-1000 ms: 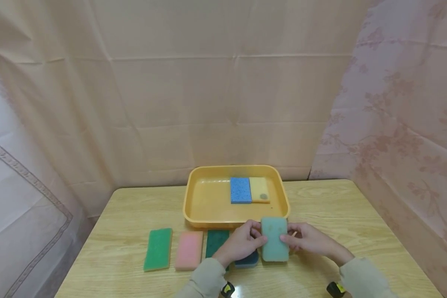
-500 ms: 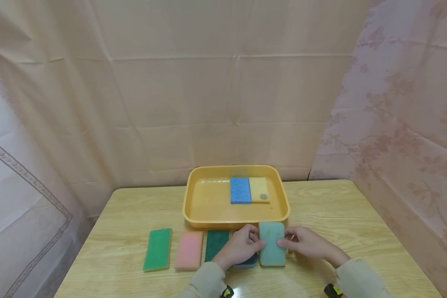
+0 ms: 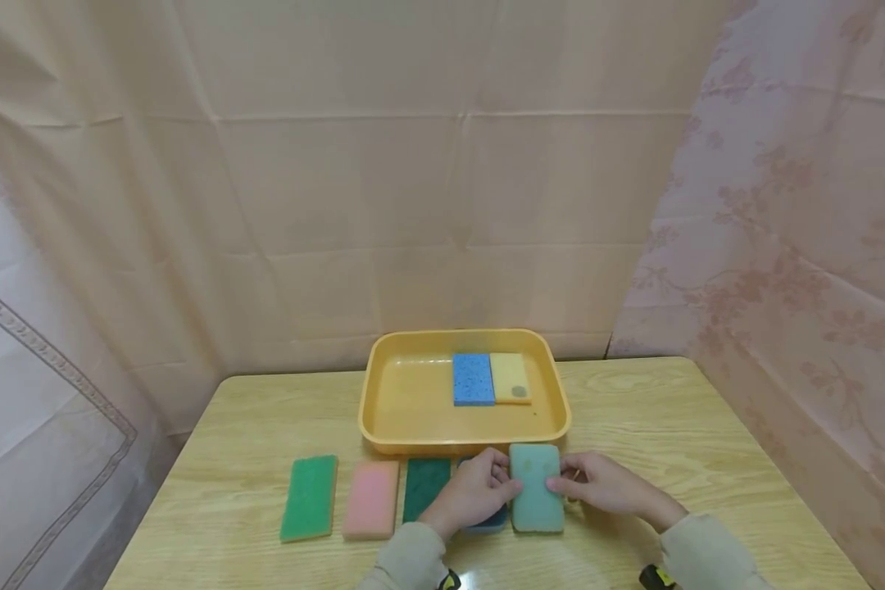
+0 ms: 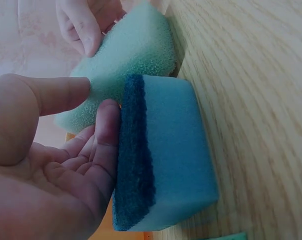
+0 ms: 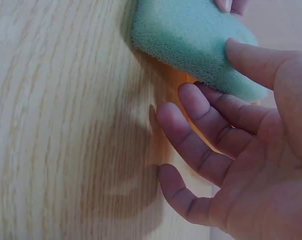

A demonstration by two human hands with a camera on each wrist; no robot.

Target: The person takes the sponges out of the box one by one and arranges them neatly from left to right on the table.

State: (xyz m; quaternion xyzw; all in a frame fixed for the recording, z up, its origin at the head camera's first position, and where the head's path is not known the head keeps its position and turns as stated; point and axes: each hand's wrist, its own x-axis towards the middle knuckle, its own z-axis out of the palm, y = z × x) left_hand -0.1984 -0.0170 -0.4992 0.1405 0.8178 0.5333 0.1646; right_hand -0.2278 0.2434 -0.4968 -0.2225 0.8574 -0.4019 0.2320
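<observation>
A pale green sponge is held between both hands at the right end of a row of sponges. My left hand has its thumb on the sponge's left edge, fingers bent behind. On the opposite edge, my right hand pinches with thumb and index finger, its other fingers loosely bent in the right wrist view. Under the left hand lies a blue sponge with a dark scouring layer, mostly hidden in the head view. Left of it are a dark green sponge, a pink sponge and a bright green sponge.
Behind the row stands a yellow tray. Inside its right half, a speckled blue sponge and a yellow sponge lie side by side. Everything stands on a wooden table, with a beige curtain behind.
Both hands have brought the pale green sponge down and slightly left, nearer the table beside the blue sponge. The other sponges keep their places.
</observation>
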